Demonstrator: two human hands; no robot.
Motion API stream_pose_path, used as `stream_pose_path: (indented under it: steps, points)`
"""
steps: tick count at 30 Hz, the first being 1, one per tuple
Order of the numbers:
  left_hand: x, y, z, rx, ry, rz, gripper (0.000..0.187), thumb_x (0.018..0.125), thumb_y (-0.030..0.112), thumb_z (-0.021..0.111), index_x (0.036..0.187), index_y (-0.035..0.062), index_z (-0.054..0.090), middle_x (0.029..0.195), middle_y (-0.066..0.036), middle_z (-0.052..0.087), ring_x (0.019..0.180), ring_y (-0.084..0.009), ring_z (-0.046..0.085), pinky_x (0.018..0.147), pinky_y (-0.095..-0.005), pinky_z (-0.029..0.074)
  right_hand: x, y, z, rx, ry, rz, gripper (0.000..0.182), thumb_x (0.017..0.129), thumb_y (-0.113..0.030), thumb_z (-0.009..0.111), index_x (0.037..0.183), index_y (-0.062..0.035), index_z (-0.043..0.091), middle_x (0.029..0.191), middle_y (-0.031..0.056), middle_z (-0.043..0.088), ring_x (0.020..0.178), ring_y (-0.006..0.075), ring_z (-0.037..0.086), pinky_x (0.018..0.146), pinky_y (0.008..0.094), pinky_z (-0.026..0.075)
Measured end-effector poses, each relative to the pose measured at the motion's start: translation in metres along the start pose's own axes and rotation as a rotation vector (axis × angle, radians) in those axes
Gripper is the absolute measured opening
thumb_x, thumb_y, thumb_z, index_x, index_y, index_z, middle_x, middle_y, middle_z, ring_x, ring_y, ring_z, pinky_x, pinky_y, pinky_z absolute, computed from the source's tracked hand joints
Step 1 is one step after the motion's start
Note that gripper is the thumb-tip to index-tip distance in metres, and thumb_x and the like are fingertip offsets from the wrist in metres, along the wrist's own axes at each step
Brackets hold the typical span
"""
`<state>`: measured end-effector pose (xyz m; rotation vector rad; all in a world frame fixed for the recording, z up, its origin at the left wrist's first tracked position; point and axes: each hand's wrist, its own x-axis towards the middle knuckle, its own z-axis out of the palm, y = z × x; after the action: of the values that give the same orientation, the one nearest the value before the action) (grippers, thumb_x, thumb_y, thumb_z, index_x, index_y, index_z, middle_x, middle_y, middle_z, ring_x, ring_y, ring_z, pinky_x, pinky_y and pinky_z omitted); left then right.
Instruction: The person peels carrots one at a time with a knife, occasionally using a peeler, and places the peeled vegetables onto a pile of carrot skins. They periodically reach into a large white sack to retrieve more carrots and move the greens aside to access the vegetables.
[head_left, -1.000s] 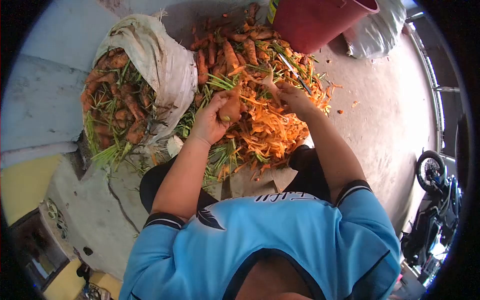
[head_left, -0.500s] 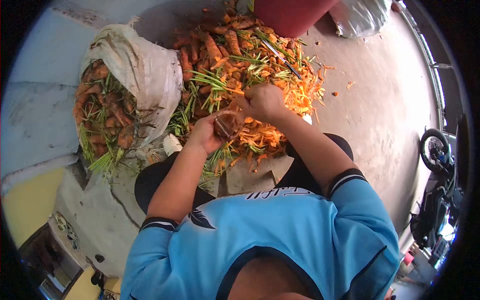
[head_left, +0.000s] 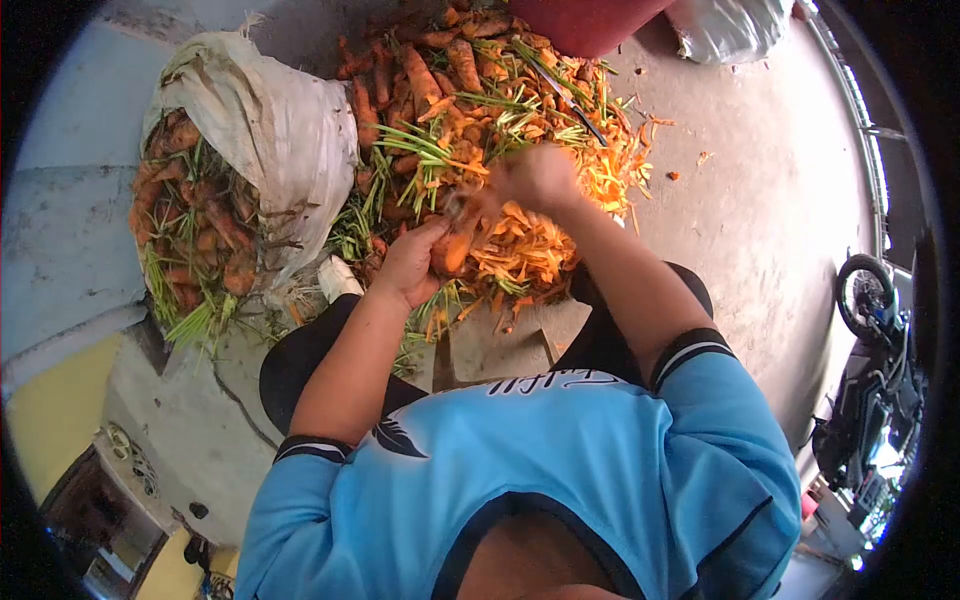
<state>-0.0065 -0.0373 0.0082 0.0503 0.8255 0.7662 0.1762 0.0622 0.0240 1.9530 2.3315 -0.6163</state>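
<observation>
My left hand (head_left: 408, 265) is closed around a carrot (head_left: 453, 252), whose near end shows a bare orange patch. Just to the right, my right hand (head_left: 540, 180) is curled into a fist and smeared by motion. Something blurred sticks out from it toward the carrot, but its kind cannot be made out. Under both hands lies a heap of orange peelings (head_left: 525, 250) with cut green stems (head_left: 415, 145). Unpeeled carrots (head_left: 420, 75) are piled behind. A knife (head_left: 570, 105) rests on top of the heap.
At left a white sack (head_left: 300, 130) lies open, with soil-covered carrots (head_left: 200, 215) in its mouth. A red container (head_left: 590, 20) and a silvery bag (head_left: 733, 28) stand at the back. A motorcycle (head_left: 875, 400) is at the far right.
My right hand has shifted slightly up and right and is now blurred. The carrot in my left hand has turned, showing an orange patch where brown skin faced the camera.
</observation>
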Motion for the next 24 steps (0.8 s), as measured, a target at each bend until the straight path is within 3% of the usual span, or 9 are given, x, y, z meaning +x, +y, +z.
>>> stream_pose_path:
  steps: [1,3,6,10,14,17,20,22,24]
  points:
    - [-0.005,0.004,0.008,0.032,0.03,0.016,0.032,0.087,0.022,0.044,0.114,0.0073,0.047,0.099,-0.004,0.053,0.089,-0.0158,0.053,0.06,-0.0326,0.05,0.015,0.015,-0.001,-0.054,-0.043,0.147,0.037,0.076,-0.041,0.047,0.066,-0.0104,0.064,0.063,0.0135,0.058,0.059,0.0288,0.057,0.056,0.0375,0.046]
    - [-0.008,0.007,0.008,0.064,0.084,0.024,0.029,0.085,0.024,0.046,0.109,0.0077,0.049,0.093,-0.005,0.054,0.083,-0.0179,0.053,0.057,-0.0341,0.048,0.022,0.043,-0.021,-0.061,0.005,0.19,0.051,0.078,-0.048,0.041,0.064,-0.0037,0.062,0.063,0.0174,0.059,0.062,0.0307,0.06,0.059,0.0394,0.047]
    - [-0.006,0.009,0.004,0.055,0.115,0.003,0.029,0.085,0.025,0.046,0.108,0.0082,0.049,0.092,-0.006,0.055,0.081,-0.02,0.054,0.057,-0.0348,0.047,0.019,0.041,-0.009,0.095,0.156,0.238,0.059,0.079,-0.054,0.037,0.064,-0.0029,0.062,0.065,0.0169,0.059,0.065,0.03,0.06,0.061,0.039,0.047]
    - [0.003,0.008,-0.006,-0.097,0.146,-0.008,0.032,0.085,0.024,0.046,0.111,0.0067,0.046,0.095,-0.01,0.055,0.083,-0.0214,0.056,0.059,-0.0348,0.047,-0.006,0.002,-0.017,0.011,0.03,0.099,0.058,0.08,-0.053,0.035,0.069,-0.0038,0.063,0.069,0.0185,0.059,0.069,0.0322,0.059,0.063,0.0396,0.046]
    - [0.009,0.005,-0.009,-0.072,0.121,0.004,0.034,0.085,0.025,0.047,0.111,0.0037,0.045,0.092,-0.012,0.056,0.084,-0.0231,0.056,0.062,-0.0356,0.047,0.015,0.03,-0.016,0.082,0.188,0.328,0.05,0.081,-0.05,0.037,0.074,-0.0104,0.066,0.065,0.0148,0.06,0.065,0.0309,0.059,0.061,0.0403,0.045]
    - [0.008,0.002,-0.006,-0.09,0.062,-0.038,0.034,0.085,0.025,0.047,0.11,0.0029,0.045,0.091,-0.012,0.056,0.083,-0.023,0.056,0.063,-0.0359,0.048,0.013,0.033,-0.028,0.116,0.161,0.319,0.051,0.08,-0.051,0.038,0.073,-0.0103,0.067,0.061,0.0135,0.059,0.065,0.0293,0.059,0.062,0.0395,0.045]
    - [0.004,0.004,0.0,-0.076,-0.018,0.0,0.03,0.085,0.025,0.048,0.106,0.0039,0.048,0.092,-0.01,0.056,0.081,-0.0216,0.057,0.063,-0.0346,0.049,-0.004,0.001,-0.026,0.223,-0.032,0.19,0.052,0.08,-0.051,0.042,0.068,-0.0073,0.066,0.058,0.0125,0.059,0.062,0.0279,0.059,0.063,0.0376,0.045]
    - [0.001,0.001,0.008,-0.128,-0.054,0.052,0.025,0.085,0.024,0.049,0.101,0.005,0.05,0.093,-0.009,0.056,0.079,-0.0193,0.057,0.062,-0.0327,0.05,-0.027,-0.02,-0.017,0.187,0.039,-0.122,0.04,0.077,-0.043,0.05,0.065,-0.0081,0.064,0.06,0.0129,0.059,0.062,0.0299,0.058,0.061,0.0382,0.045]
    - [0.012,-0.005,0.0,-0.05,-0.07,0.002,0.023,0.085,0.024,0.048,0.1,0.0065,0.05,0.091,-0.008,0.056,0.077,-0.0184,0.057,0.058,-0.0314,0.05,-0.027,-0.016,-0.004,0.112,0.052,-0.234,0.039,0.076,-0.044,0.051,0.065,-0.0086,0.063,0.061,0.0132,0.059,0.061,0.0303,0.058,0.06,0.0385,0.045]
